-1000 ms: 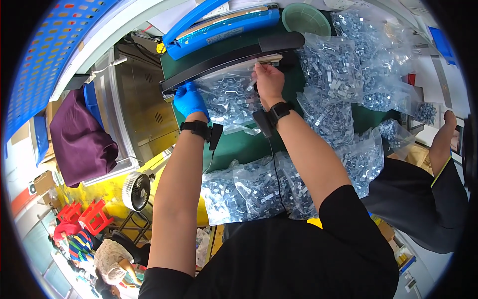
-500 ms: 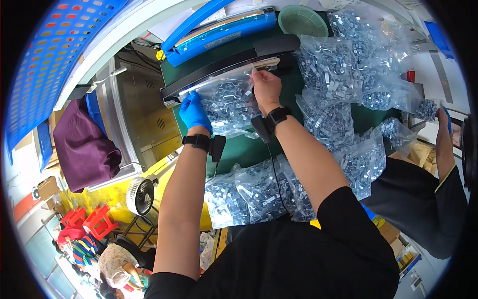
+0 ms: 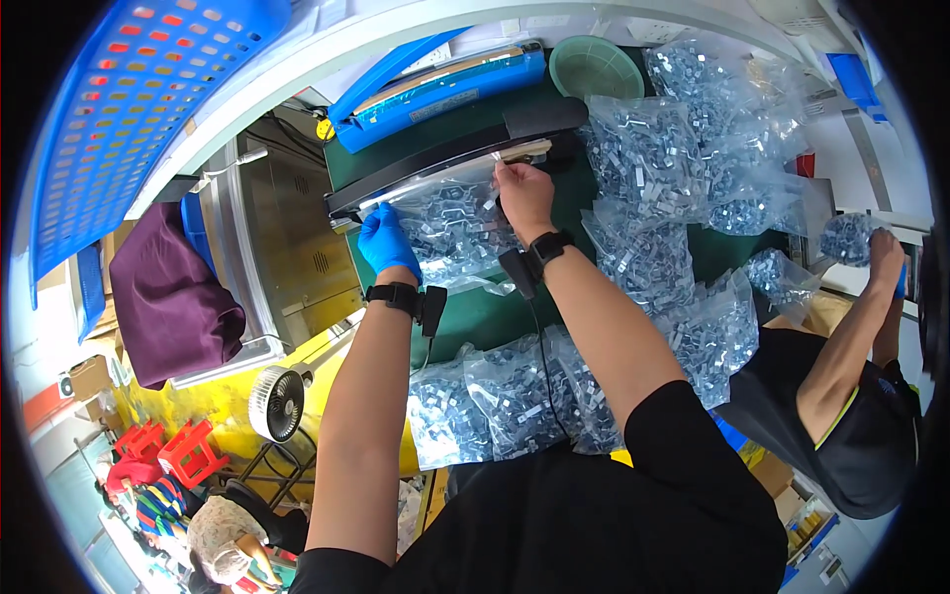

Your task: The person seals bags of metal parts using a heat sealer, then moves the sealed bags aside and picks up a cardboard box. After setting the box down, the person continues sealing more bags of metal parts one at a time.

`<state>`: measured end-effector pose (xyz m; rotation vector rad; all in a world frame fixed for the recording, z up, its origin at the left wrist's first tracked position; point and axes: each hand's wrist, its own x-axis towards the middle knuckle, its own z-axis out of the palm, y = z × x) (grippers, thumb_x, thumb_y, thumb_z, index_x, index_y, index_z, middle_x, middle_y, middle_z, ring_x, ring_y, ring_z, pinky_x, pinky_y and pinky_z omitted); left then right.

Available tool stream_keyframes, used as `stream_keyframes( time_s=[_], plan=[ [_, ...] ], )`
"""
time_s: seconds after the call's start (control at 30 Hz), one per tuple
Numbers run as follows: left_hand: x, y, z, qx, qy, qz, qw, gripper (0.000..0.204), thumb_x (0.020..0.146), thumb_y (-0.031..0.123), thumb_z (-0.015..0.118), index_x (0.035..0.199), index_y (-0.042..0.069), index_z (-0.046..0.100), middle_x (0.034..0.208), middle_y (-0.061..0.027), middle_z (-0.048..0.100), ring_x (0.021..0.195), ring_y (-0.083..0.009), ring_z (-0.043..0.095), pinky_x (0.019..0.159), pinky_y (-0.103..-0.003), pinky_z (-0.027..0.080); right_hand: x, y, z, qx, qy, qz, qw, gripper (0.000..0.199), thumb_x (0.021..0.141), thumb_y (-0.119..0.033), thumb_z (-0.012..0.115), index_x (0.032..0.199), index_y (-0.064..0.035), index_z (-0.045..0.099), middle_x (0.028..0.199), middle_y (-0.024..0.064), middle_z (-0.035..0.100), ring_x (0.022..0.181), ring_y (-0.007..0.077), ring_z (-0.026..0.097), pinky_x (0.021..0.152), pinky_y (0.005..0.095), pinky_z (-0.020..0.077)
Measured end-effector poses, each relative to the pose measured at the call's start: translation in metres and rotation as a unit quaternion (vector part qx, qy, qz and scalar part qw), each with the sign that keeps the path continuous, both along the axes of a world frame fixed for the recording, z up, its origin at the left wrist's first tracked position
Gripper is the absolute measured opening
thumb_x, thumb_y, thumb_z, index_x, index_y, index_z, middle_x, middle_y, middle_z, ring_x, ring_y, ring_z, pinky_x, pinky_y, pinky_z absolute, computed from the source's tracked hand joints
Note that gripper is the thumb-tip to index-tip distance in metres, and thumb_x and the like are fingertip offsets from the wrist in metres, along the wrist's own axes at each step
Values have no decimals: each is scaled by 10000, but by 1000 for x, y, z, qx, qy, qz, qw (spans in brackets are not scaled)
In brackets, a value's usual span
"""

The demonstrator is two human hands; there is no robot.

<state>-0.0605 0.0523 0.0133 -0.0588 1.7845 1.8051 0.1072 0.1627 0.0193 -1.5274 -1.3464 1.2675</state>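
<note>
A clear plastic bag of small metal clips point(image 3: 450, 226) lies in front of a long black bag sealer point(image 3: 460, 150), its upper edge along the sealer's bar. My left hand point(image 3: 388, 244), in a blue glove, pinches the bag's upper left corner. At the upper right corner my bare right hand point(image 3: 526, 200) has its fingers closed on the plastic, close to a pale strip on the sealer. The clips show through the film between my hands. The sealer's arm overhangs the bag's mouth, so I cannot tell how far the edge reaches in.
Several filled bags point(image 3: 643, 163) crowd the green table's right side, and more bags point(image 3: 520, 396) line its near edge. Behind the black sealer stand a blue sealer point(image 3: 440, 97) and a green bowl point(image 3: 596, 71). At right, a co-worker's hand point(image 3: 888, 259) holds another bag point(image 3: 847, 240).
My hands keep their grip at the bag's corners, nearly still. The view has shifted slightly. At right, the co-worker's arms have moved, and a bag of clips is now held there.
</note>
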Motion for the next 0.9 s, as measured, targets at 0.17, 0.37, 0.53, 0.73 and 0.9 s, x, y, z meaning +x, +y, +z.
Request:
stream_keyframes(
  time_s=[0.17, 0.37, 0.53, 0.73, 0.9],
  plan=[
    [-11, -8, -1, 11, 6, 3, 1000, 139, 893, 202, 685, 813, 94, 651, 688, 37, 572, 578, -81, 459, 554, -247, 377, 9, -11, 33, 122, -55, 15, 991, 229, 871, -223, 657, 788, -10, 665, 691, 98, 661, 646, 243, 649, 627, 331, 501],
    [-4, -1, 5, -9, -10, 14, 1000, 140, 884, 189, 695, 809, 76, 658, 716, 40, 565, 631, -85, 438, 601, -259, 375, 35, 8, 137, 452, -110, 79, 882, 135, 891, -169, 621, 922, -44, 664, 900, 91, 648, 815, 232, 620, 733, 334, 478],
    [-5, 1, 5, 1, -10, 7, 1000, 147, 876, 199, 707, 835, 65, 663, 724, 32, 572, 633, -89, 445, 601, -259, 382, 21, 54, 137, 574, -311, 104, 750, 145, 883, -190, 605, 976, -94, 661, 990, 55, 632, 983, 291, 561, 874, 423, 428],
    [-6, 0, 2, -7, -8, 9, 1000, 169, 883, 221, 697, 844, 62, 658, 715, 31, 568, 623, -85, 443, 592, -259, 380, 31, 62, 82, 483, -358, 160, 783, 185, 917, -248, 547, 961, -103, 653, 987, 61, 627, 971, 298, 554, 865, 433, 424],
    [-9, -7, 8, 4, -18, -26, 999, 159, 902, 222, 668, 855, 70, 654, 708, 34, 559, 641, -79, 451, 608, -254, 381, 28, 61, 73, 428, -378, 167, 804, 208, 926, -263, 514, 873, -97, 629, 930, 77, 598, 905, 301, 542, 821, 445, 422]
  ],
)
